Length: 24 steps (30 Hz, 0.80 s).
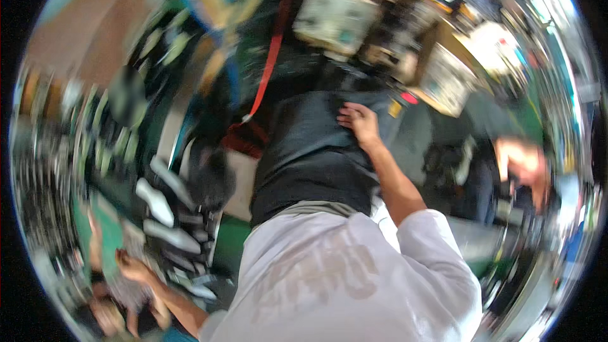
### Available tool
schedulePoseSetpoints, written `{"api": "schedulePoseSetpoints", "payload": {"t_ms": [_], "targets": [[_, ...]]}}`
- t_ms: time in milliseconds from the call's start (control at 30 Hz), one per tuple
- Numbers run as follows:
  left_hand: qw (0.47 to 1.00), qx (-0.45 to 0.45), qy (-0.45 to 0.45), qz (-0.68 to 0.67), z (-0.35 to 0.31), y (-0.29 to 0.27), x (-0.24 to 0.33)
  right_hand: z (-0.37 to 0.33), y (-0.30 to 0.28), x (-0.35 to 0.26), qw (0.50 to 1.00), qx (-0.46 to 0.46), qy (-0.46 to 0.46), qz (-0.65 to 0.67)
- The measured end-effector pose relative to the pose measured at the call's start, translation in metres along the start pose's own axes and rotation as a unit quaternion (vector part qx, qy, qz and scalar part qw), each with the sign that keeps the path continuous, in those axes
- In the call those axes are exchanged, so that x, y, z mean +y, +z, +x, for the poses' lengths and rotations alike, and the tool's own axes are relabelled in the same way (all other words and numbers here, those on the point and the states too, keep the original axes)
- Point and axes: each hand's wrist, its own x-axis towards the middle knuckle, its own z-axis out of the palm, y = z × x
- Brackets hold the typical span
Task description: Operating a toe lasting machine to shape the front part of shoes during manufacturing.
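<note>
My right hand point(360, 121) is over the dark trousers point(307, 142) on my lap, its fingers loosely bent and apart with nothing between them. Whether it touches the cloth is hard to see. My left arm stretches out to the lower left. At its end my left hand point(132, 268) is small and smeared, so its fingers cannot be made out. Several pale, elongated pieces point(154, 201) lie in a dark area beyond that hand. A red strap point(271, 69) runs down ahead of my lap.
A whitish box-shaped unit point(335, 20) stands ahead, with an open carton point(446, 79) to its right. Another person point(104, 313) is at the lower left, near my left hand. A second person point(522, 161) bends over at the right. Racks with rows of items point(47, 171) line the left.
</note>
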Motion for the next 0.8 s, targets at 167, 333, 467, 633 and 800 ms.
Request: {"api": "schedulePoseSetpoints", "payload": {"t_ms": [167,333,467,633,800], "targets": [[0.852,-0.283,0.238,-0.37,-0.013,0.131,0.378,-0.071,-0.049,-0.012,0.978,0.185,-0.085,-0.039],[0.561,-0.632,0.32,-0.428,-0.216,0.131,0.661,-0.216,-0.14,0.052,0.878,0.471,-0.027,-0.087],[0.245,-0.654,0.544,-0.466,-0.331,0.071,0.735,-0.406,-0.167,0.138,0.698,0.676,0.096,-0.216],[0.101,-0.637,0.654,-0.396,-0.394,0.036,0.744,-0.611,-0.132,0.226,0.474,0.8,0.312,-0.193],[0.13,-0.69,0.633,-0.327,-0.421,0.106,0.724,-0.835,-0.142,0.285,0.359,0.827,0.432,0.009]]}}
